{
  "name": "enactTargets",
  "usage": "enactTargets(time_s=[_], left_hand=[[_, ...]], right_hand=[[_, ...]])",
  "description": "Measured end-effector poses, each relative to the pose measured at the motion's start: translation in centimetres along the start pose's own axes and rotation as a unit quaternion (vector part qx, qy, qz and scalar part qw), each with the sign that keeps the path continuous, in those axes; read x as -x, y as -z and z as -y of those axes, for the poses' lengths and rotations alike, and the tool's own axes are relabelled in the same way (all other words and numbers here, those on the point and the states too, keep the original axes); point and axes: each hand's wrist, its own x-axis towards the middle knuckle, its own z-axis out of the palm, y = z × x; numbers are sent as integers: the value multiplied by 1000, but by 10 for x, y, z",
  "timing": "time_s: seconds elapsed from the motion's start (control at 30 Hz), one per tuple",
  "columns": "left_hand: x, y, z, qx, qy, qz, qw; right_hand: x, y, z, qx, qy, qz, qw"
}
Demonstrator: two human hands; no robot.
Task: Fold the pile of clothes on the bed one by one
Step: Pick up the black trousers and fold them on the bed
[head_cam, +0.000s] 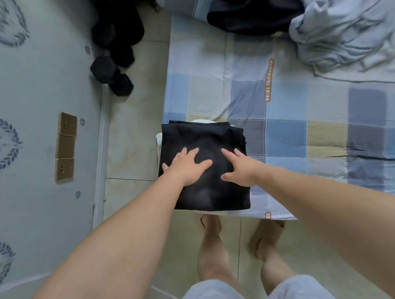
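A folded black garment (205, 137) lies as a neat rectangle at the near left corner of the checked bed (305, 125), on top of a folded white item (200, 121) whose edges peek out. My left hand (188, 167) presses flat on the black garment with fingers spread. Beside it, my right hand (239, 167) rests on the same garment, fingers straight. At the far end of the bed lie an unfolded dark garment (253, 9) and a crumpled pale grey-blue garment (345, 22).
Black dumbbells (112, 73) and a dark bag (119, 23) sit on the tiled floor left of the bed. A wall with sockets (66, 144) runs along the left. My bare feet stand at the bed's near edge.
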Motion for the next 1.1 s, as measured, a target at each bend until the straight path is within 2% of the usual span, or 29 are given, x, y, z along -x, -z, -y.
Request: enactTargets(time_s=[0.1, 0.27, 0.47, 0.63, 0.77, 0.97, 1.1], left_hand=[[50, 20, -36, 40, -21, -30, 999], [113, 42, -119, 55, -119, -115, 985], [155, 41, -235, 32, -190, -167, 967], [170, 11, -325, 15, -198, -190, 961], [177, -42, -406, -6, -190, -212, 959], [186, -130, -537, -44, -205, -190, 959], [178, -171, -612, -78, -226, -173, 955]], right_hand=[[60, 36, -14, -23, -21, -71, 997], [156, 87, -54, 4, -35, -170, 985], [242, 123, -136, 43, -45, -231, 971], [287, 151, -242, 63, -38, -258, 963], [321, 173, -351, 62, -27, -268, 961], [381, 185, -513, 31, -50, -268, 962], [407, 184, -597, -19, -73, -278, 958]])
